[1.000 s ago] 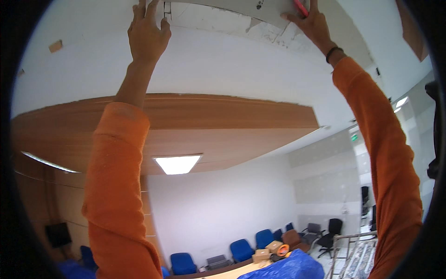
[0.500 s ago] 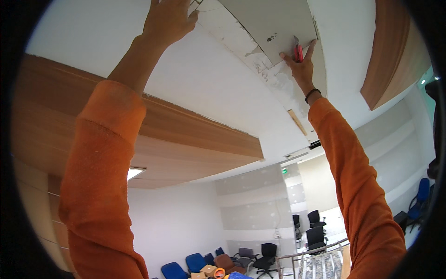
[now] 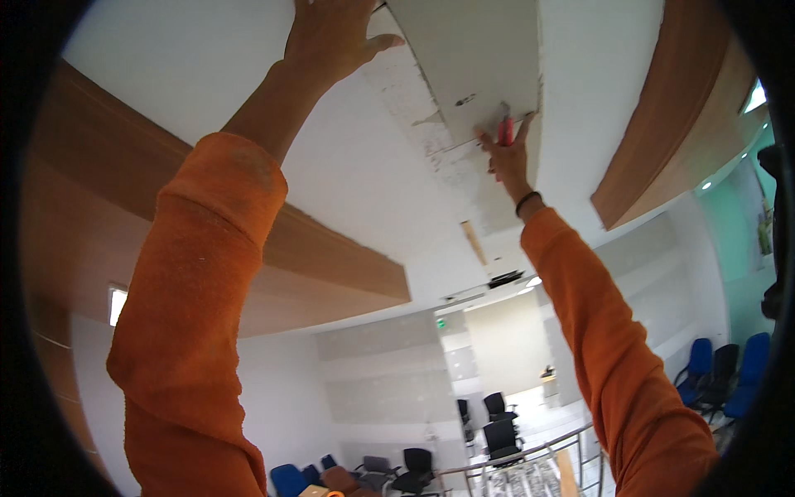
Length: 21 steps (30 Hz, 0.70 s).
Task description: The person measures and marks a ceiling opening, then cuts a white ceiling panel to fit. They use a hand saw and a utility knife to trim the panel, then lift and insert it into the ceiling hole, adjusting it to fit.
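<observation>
A grey-green board point(image 3: 476, 58) sits in a long opening in the white ceiling overhead. My right hand point(image 3: 511, 164) reaches up to the board's near end, thumb and one finger spread against it. Held in that same hand is a red utility knife point(image 3: 506, 131), its blade end pointing up toward the board. At the upper left, my left hand point(image 3: 331, 37) is raised to the ceiling beside the board's left edge. Its thumb stretches out to the side; the fingertips are cut off by the top of the picture.
Wood-clad ceiling drops flank the opening on the left point(image 3: 331, 248) and right point(image 3: 638, 124). A wooden strip point(image 3: 474, 242) lies along the ceiling beyond my right hand. Below stand a metal railing point(image 3: 530, 454), black chairs point(image 3: 501, 439) and blue chairs point(image 3: 747, 377).
The view has swung to the right, so the room and board sit further left and more blue chairs show. Both hands stay up at the ceiling; the knife remains in my right hand.
</observation>
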Each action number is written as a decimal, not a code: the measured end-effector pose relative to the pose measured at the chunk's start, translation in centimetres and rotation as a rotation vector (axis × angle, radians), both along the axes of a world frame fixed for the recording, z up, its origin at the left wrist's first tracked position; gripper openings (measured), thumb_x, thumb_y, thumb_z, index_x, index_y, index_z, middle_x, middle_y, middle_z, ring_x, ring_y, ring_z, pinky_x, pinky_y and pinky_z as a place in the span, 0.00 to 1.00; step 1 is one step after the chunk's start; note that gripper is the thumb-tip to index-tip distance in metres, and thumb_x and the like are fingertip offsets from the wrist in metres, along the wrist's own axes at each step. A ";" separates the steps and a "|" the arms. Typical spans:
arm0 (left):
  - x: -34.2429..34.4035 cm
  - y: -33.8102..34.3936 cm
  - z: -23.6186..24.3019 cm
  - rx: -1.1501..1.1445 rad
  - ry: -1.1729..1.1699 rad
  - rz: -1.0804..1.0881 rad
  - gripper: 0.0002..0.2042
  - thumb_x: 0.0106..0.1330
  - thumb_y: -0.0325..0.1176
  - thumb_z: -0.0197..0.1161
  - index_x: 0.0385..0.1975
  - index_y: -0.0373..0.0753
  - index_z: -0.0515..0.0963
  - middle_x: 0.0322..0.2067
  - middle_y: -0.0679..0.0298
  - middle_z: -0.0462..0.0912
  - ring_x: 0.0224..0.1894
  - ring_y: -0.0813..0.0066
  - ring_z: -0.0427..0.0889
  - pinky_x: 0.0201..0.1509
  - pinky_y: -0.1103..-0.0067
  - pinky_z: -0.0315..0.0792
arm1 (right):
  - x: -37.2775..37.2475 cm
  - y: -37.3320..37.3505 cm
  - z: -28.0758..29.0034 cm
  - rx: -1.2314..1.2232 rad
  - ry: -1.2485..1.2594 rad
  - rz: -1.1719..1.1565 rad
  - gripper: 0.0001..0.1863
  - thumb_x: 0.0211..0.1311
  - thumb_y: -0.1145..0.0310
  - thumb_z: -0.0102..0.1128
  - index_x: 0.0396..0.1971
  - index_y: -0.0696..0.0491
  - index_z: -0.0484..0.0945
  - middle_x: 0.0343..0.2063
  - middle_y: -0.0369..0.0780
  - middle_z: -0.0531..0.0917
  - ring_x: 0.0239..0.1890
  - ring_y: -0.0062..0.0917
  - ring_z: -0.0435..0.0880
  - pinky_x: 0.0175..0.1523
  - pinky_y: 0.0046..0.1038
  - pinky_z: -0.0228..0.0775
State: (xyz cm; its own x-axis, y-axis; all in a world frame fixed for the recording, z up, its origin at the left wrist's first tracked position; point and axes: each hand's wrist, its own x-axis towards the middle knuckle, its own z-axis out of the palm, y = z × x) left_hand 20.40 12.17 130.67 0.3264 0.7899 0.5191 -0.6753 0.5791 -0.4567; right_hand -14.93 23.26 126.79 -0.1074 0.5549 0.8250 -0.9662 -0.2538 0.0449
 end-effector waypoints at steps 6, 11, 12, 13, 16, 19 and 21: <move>-3.1 1.2 2.9 -0.067 0.088 -0.351 0.59 0.56 0.58 0.77 0.82 0.50 0.44 0.81 0.45 0.25 0.81 0.34 0.24 0.78 0.36 0.32 | 1.0 2.0 -1.2 0.155 -0.041 0.008 0.72 0.60 0.51 0.78 0.79 0.45 0.20 0.29 0.41 0.85 0.15 0.19 0.74 0.18 0.25 0.71; -3.4 0.1 3.6 -0.092 0.063 -0.361 0.58 0.57 0.58 0.75 0.82 0.50 0.45 0.82 0.47 0.26 0.82 0.36 0.25 0.79 0.37 0.32 | 2.0 2.6 -1.8 0.023 -0.063 -0.154 0.63 0.58 0.51 0.78 0.80 0.52 0.39 0.25 0.38 0.83 0.16 0.20 0.77 0.19 0.26 0.74; -3.5 0.1 3.5 -0.088 0.069 -0.371 0.57 0.57 0.58 0.75 0.82 0.50 0.45 0.82 0.48 0.27 0.82 0.37 0.26 0.79 0.38 0.33 | 2.1 2.9 -1.9 -0.004 -0.043 -0.186 0.59 0.58 0.53 0.78 0.79 0.53 0.45 0.23 0.37 0.82 0.17 0.21 0.79 0.21 0.27 0.74; -3.7 0.1 3.3 -0.085 0.074 -0.385 0.57 0.58 0.59 0.75 0.82 0.50 0.46 0.82 0.48 0.28 0.82 0.38 0.26 0.79 0.38 0.33 | 2.3 3.3 -1.8 -0.032 -0.022 -0.222 0.56 0.59 0.54 0.78 0.78 0.54 0.50 0.20 0.36 0.80 0.17 0.22 0.80 0.23 0.27 0.75; -4.1 0.3 2.7 -0.068 0.079 -0.417 0.54 0.59 0.59 0.73 0.81 0.47 0.48 0.82 0.49 0.30 0.83 0.41 0.28 0.80 0.40 0.34 | 3.2 4.7 -1.8 -0.095 0.015 -0.470 0.50 0.57 0.52 0.80 0.72 0.56 0.61 0.25 0.38 0.83 0.22 0.21 0.80 0.30 0.27 0.77; -4.4 0.4 2.5 -0.071 0.101 -0.445 0.50 0.58 0.58 0.73 0.76 0.41 0.56 0.82 0.49 0.33 0.83 0.42 0.31 0.81 0.42 0.36 | 5.5 6.7 -1.3 -0.149 0.191 -0.575 0.49 0.56 0.53 0.81 0.71 0.56 0.63 0.23 0.39 0.82 0.23 0.24 0.80 0.35 0.28 0.76; -4.4 0.3 2.4 -0.095 0.097 -0.471 0.46 0.58 0.57 0.74 0.70 0.38 0.61 0.82 0.49 0.35 0.83 0.42 0.33 0.81 0.43 0.38 | 8.1 7.8 -0.4 -0.196 0.293 -0.689 0.49 0.54 0.54 0.83 0.71 0.55 0.64 0.25 0.40 0.83 0.25 0.25 0.81 0.34 0.28 0.76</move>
